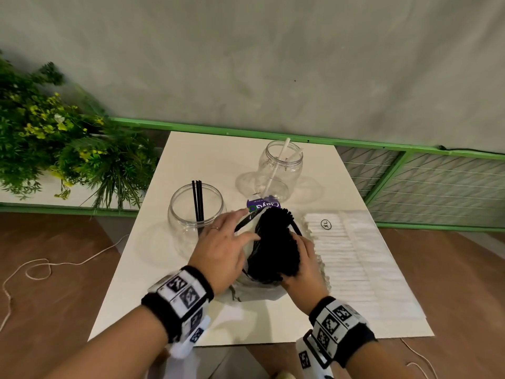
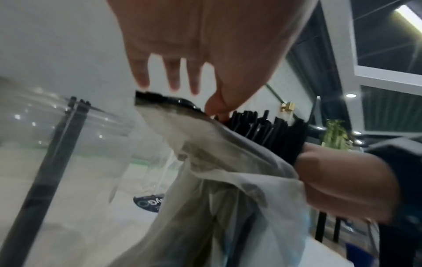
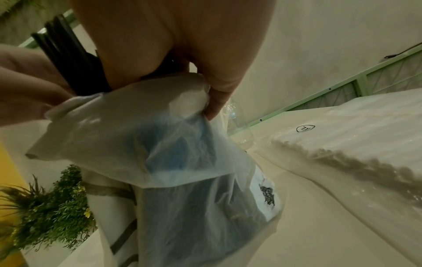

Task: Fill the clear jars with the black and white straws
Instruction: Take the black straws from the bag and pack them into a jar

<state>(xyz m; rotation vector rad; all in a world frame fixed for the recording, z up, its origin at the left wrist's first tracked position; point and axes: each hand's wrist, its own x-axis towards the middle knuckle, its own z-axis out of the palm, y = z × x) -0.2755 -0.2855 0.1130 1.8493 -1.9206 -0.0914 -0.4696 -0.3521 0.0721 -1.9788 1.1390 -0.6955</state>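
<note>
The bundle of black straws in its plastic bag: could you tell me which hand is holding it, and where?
The right hand grips the bundle of black straws through the bag, near its open top. The left hand pinches at the straw tips.

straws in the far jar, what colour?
White: the straws in the far clear plastic jar, clearest in the head view.
</note>
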